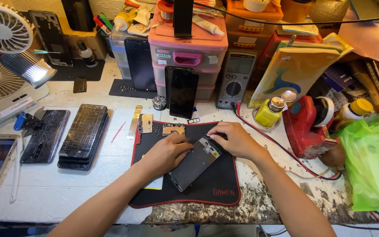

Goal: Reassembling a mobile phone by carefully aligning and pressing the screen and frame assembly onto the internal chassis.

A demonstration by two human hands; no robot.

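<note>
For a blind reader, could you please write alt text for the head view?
Two hands work on an opened phone on a black mat: left hand rests on it, right hand grips its top edge. Cracked phones lie stacked to the left.

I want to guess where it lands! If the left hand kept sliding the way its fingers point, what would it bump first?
Probably the right hand, close ahead over the top end of the opened phone that the left hand rests on, though depth is hard to judge.
</note>
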